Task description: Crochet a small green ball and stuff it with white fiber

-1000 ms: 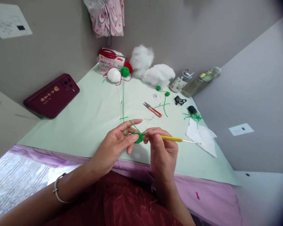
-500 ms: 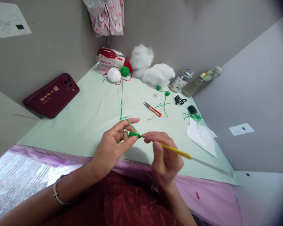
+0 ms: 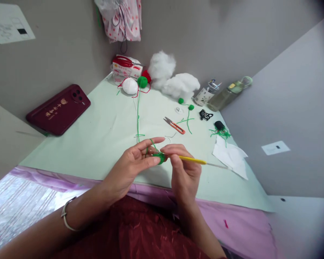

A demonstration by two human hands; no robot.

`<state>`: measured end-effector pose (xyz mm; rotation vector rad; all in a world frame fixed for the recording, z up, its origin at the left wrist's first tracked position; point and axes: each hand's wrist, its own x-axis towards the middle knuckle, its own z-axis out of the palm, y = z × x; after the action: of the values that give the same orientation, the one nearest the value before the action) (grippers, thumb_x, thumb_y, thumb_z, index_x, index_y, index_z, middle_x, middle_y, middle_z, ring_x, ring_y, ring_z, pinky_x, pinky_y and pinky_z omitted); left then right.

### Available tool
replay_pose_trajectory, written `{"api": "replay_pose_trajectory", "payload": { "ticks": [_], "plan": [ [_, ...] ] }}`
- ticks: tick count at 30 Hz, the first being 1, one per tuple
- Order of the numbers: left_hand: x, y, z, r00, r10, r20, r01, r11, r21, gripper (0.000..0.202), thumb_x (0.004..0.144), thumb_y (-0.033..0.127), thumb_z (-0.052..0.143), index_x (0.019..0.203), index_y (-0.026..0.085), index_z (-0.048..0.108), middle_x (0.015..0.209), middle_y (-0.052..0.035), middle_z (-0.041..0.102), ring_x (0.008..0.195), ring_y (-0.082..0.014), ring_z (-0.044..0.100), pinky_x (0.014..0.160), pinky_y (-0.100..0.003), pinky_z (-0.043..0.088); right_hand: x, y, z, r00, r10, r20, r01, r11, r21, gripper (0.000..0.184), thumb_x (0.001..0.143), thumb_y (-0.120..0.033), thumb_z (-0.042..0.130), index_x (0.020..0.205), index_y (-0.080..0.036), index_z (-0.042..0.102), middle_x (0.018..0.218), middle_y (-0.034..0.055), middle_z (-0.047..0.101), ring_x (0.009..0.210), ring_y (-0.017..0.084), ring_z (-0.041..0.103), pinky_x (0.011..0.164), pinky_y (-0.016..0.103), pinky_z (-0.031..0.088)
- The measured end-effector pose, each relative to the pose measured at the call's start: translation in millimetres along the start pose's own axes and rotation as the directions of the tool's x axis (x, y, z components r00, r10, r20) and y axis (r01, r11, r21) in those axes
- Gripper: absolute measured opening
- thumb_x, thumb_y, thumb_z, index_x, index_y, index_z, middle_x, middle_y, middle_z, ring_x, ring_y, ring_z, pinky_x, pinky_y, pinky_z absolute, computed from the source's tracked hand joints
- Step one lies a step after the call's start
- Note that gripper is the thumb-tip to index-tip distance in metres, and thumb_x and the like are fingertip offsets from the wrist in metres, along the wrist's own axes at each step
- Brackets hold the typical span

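My left hand [image 3: 132, 162] pinches a small green crochet piece [image 3: 160, 157] between thumb and fingers. Green yarn loops over its raised index finger and runs back across the table to a green yarn ball [image 3: 142, 82]. Closed round a yellow-handled crochet hook [image 3: 192, 159] is my right hand [image 3: 185, 172]. The hook's tip meets the upper edge of the green piece, where the fingers partly hide it. Its thin metal rear end points right over the table.
Orange thread snips [image 3: 174, 125] lie beyond my hands. Farther back are a white yarn ball [image 3: 130, 86], white stuffing [image 3: 180, 84], a pen cup [image 3: 204, 96] and a bottle [image 3: 226, 94]. A maroon phone [image 3: 58, 109] leans at left; white paper [image 3: 229, 154] lies at right.
My right hand has shifted slightly left, and the hook has turned nearer to level. The green piece has moved a little right and now shows more of its face.
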<state>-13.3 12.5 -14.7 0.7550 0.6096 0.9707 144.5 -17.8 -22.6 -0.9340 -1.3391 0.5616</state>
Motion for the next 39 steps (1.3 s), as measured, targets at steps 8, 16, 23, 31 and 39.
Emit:
{"api": "replay_pose_trajectory", "payload": {
  "ticks": [8, 16, 23, 31, 39],
  "plan": [
    [4, -3, -1.1, 0.994, -0.112, 0.018, 0.113, 0.992, -0.060, 0.046, 0.082, 0.028, 0.088, 0.127, 0.022, 0.078, 0.078, 0.0022, 0.061, 0.065, -0.0075, 0.044, 0.063, -0.020, 0.039, -13, 1, 3, 0.937, -0.340, 0.082, 0.339, 0.828, -0.446, 0.034, 0.097, -0.009, 0.066, 0.120, -0.030, 0.077, 0.106, 0.0066, 0.075, 0.093, 0.020, 0.071, 0.074, 0.036, 0.060],
    [2, 1, 0.4, 1.000, 0.001, -0.010, -0.001, 0.999, 0.043, 0.035, 0.082, 0.025, 0.087, 0.117, 0.027, 0.083, 0.083, 0.0008, 0.064, 0.076, -0.0108, 0.052, 0.068, -0.021, 0.041, -1, -2, 0, 0.997, 0.076, -0.021, -0.075, 0.997, 0.031, 0.017, 0.101, -0.024, 0.063, 0.096, -0.025, 0.079, 0.088, 0.0029, 0.073, 0.076, 0.016, 0.064, 0.068, 0.032, 0.054],
    [-4, 0, -0.6, 0.998, 0.055, 0.014, -0.056, 0.983, 0.177, 0.026, 0.092, 0.031, 0.077, 0.117, 0.029, 0.082, 0.095, -0.0012, 0.067, 0.083, -0.0140, 0.054, 0.076, -0.026, 0.044, 2, 1, -4, 0.980, 0.196, -0.037, -0.188, 0.969, 0.159, 0.017, 0.101, -0.030, 0.065, 0.093, -0.022, 0.078, 0.085, 0.0034, 0.074, 0.070, 0.014, 0.064, 0.065, 0.029, 0.055],
    [-3, 3, -2.2, 0.997, 0.079, -0.019, -0.072, 0.966, 0.247, 0.032, 0.086, 0.030, 0.082, 0.118, 0.030, 0.082, 0.095, -0.0019, 0.065, 0.094, -0.0172, 0.058, 0.084, -0.028, 0.045, 4, -5, -5, 0.983, 0.180, -0.024, -0.174, 0.972, 0.160, 0.024, 0.106, -0.029, 0.056, 0.093, -0.021, 0.075, 0.087, 0.0039, 0.073, 0.072, 0.014, 0.066, 0.067, 0.031, 0.057],
    [-6, 3, 3.9, 0.948, 0.312, -0.061, -0.242, 0.833, 0.498, 0.031, 0.087, 0.020, 0.078, 0.116, 0.027, 0.082, 0.088, 0.0000, 0.066, 0.084, -0.0162, 0.057, 0.091, -0.031, 0.046, -6, -11, -7, 0.966, -0.223, 0.128, 0.253, 0.912, -0.323, 0.025, 0.102, -0.010, 0.054, 0.112, -0.024, 0.072, 0.096, 0.0051, 0.076, 0.086, 0.018, 0.070, 0.075, 0.036, 0.059]
  ]
}}
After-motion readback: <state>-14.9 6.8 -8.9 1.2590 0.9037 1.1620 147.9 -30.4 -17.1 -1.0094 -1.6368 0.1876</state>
